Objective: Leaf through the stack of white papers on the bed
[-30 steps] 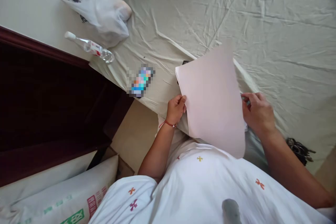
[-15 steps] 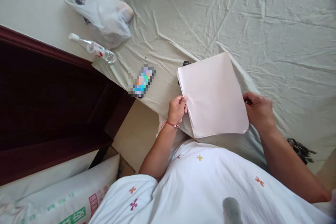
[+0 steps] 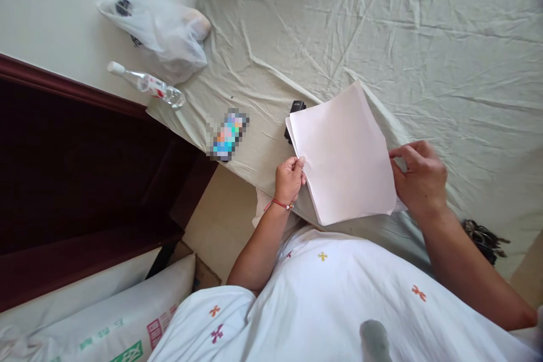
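Note:
A thin stack of pale pink paper sheets [image 3: 341, 153] lies over the near edge of a bed covered by a wrinkled cream sheet [image 3: 424, 45]. My left hand [image 3: 289, 179], with a red cord at the wrist, pinches the stack's left edge. My right hand [image 3: 419, 178] grips the stack's right edge, fingers curled over the top sheet. A small black object [image 3: 294, 112] pokes out from behind the stack's far left corner.
A phone [image 3: 229, 134] lies on the bed left of the paper. A clear plastic bottle [image 3: 146, 83] and a white plastic bag [image 3: 159, 28] sit at the bed's far left corner. Dark wooden furniture [image 3: 85, 169] stands left. A dark bunch of keys [image 3: 483, 237] lies at right.
A raised top sheet came down flat onto the stack. My right hand shifted along the right edge and now curls over it. The black object behind the stack became more visible.

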Motion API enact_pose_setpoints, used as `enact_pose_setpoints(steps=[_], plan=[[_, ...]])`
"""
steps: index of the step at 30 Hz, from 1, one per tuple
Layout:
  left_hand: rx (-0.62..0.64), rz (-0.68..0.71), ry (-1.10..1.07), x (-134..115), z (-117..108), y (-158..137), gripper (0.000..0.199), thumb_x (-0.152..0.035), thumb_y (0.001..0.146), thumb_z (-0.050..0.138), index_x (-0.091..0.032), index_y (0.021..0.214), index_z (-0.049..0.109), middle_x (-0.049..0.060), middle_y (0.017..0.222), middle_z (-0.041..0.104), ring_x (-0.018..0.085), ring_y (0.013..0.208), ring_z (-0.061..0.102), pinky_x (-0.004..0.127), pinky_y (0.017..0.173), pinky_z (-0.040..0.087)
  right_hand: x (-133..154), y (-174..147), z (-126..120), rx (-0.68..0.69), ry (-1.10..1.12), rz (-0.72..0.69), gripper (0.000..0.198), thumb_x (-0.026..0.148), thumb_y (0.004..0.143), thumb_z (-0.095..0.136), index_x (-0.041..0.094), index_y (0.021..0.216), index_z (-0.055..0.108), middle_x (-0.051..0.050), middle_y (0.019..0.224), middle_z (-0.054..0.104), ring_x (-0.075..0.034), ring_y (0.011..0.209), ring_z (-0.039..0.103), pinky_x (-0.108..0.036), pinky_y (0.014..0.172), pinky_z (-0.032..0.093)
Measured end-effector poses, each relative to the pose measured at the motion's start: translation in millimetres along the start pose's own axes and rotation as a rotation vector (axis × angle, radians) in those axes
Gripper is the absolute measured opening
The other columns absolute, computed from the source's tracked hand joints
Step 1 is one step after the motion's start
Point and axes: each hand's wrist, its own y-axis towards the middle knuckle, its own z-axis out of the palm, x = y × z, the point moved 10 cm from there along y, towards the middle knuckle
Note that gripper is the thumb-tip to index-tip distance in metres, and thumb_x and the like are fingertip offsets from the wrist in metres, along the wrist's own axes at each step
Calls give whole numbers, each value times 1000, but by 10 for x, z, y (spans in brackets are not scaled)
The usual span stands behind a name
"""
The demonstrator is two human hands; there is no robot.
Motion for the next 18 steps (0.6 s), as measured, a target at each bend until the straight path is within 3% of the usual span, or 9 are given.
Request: enact_pose_setpoints(steps=[3, 7, 18], plan=[[-7, 5, 16, -7, -10, -1, 54, -67, 80, 77, -19, 69, 57, -7, 56, 48, 5, 39, 42, 21, 40, 24, 144, -7, 73, 204, 98, 15, 21, 39, 91, 58, 24, 78, 67, -4, 75, 68, -19, 65, 59, -32, 63, 39], [15, -13, 47, -13, 12, -3, 45, -60, 86, 73, -18, 75, 62, -7, 51, 48, 6, 39, 40, 22, 42, 25, 424, -110, 172, 479, 229, 21, 34, 47, 97, 58, 24, 72, 64, -1, 62, 62, -17, 59, 53, -31, 59, 36], [8, -19, 45, -26, 5, -20, 33, -49, 88, 69, -17, 78, 64, -7, 50, 46, 8, 40, 40, 23, 45, 26, 823, -301, 376, 643, 345, -124, 31, 36, 101, 56, 23, 73, 61, -1, 76, 65, -15, 67, 56, -30, 64, 40]])
